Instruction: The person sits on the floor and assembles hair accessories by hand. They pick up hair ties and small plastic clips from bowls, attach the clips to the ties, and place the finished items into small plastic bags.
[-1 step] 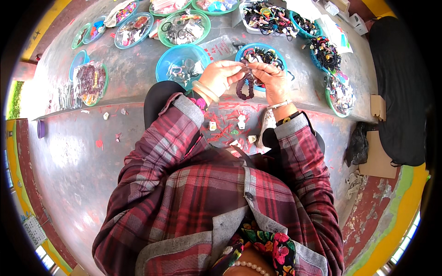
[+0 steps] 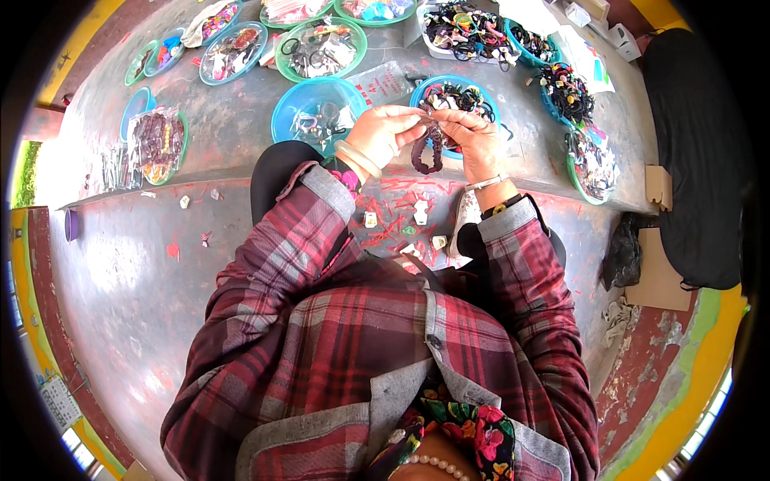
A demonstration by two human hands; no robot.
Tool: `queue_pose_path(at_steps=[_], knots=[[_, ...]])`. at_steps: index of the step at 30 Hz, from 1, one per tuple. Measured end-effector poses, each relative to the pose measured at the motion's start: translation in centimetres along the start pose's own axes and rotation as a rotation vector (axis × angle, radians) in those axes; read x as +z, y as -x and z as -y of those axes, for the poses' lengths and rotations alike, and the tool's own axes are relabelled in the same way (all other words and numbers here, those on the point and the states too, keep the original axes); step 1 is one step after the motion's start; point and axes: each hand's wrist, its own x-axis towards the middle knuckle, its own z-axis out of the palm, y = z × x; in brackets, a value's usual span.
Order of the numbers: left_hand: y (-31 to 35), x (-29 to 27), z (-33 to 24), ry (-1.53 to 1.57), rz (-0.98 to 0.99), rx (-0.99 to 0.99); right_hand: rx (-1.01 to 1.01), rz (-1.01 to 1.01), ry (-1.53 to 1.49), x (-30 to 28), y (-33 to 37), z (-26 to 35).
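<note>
My left hand (image 2: 378,138) and my right hand (image 2: 479,144) meet in front of me, thumbs and forefingers pinched together. From their fingertips hangs a dark maroon hair tie (image 2: 427,167), a crinkled loop. A small shiny bit shows at the pinch, too small to make out. Just beyond my right hand stands a blue basin (image 2: 415,94) heaped with dark hair ties. Beside my left hand is another blue basin (image 2: 281,120) holding small packaged pieces.
More basins of hair accessories stand along the far side, among them a green basin (image 2: 281,68). A packed bag of maroon hair ties (image 2: 158,143) lies at left. Red scraps (image 2: 393,210) litter the floor by my feet. A black bag (image 2: 622,260) and cardboard (image 2: 662,272) lie right.
</note>
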Motion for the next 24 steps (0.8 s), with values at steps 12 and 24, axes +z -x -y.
queue_pose_path(at_steps=[12,24], knots=[[-0.5,-0.7,-0.1,0.204,0.111,-0.008,-0.073,0.048,0.148,-0.2,-0.3,-0.2],[-0.3,-0.3,0.0,0.025,0.029,-0.038,-0.186,0.073,0.267,-0.6,-0.6,-0.8]])
